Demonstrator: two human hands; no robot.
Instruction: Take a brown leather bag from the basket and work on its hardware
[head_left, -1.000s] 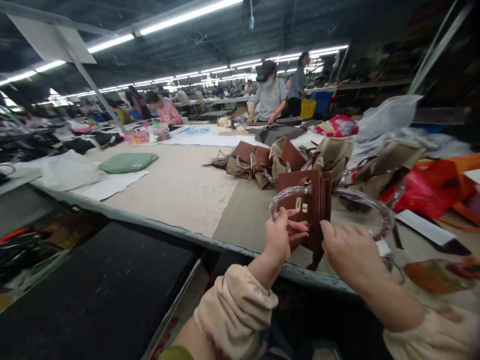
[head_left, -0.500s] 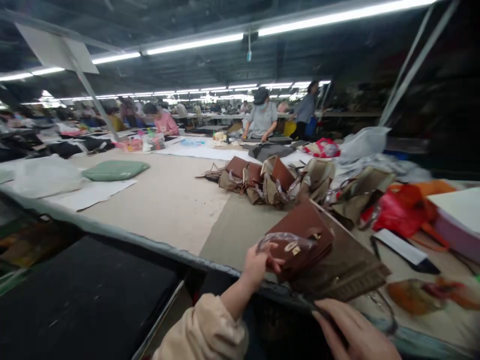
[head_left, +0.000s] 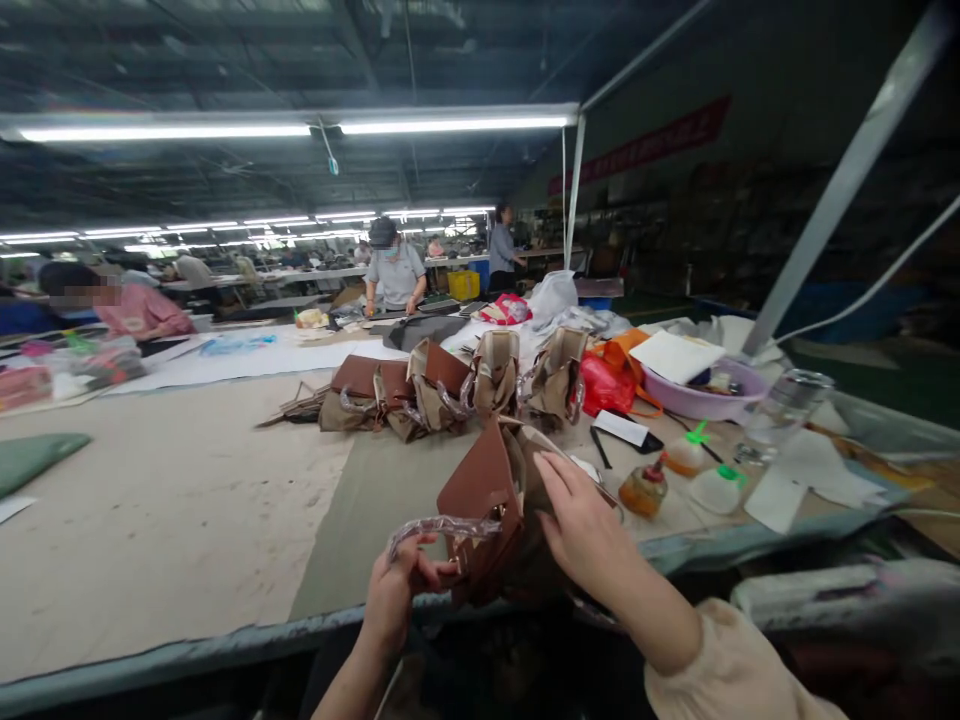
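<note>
A brown and khaki bag (head_left: 480,480) stands tilted at the front edge of the table, its top partly open. My left hand (head_left: 397,590) is closed round its plastic-wrapped handle (head_left: 442,524), left of the bag. On the bag's right side lies my right hand (head_left: 581,510), fingers stretched out along the khaki upper edge and the thumb apart from them. Behind it stands a row of similar bags (head_left: 435,385) with wrapped handles.
Bottles with green and red tops (head_left: 643,488), a lilac basin (head_left: 697,398), a clear jar (head_left: 791,405) and a red plastic bag (head_left: 606,383) are on the right. A co-worker (head_left: 395,270) stands across the table (head_left: 187,500).
The view has swung right. My right hand has come up from the table edge onto the bag. The bag stands more upright, its handle still in my left hand.
</note>
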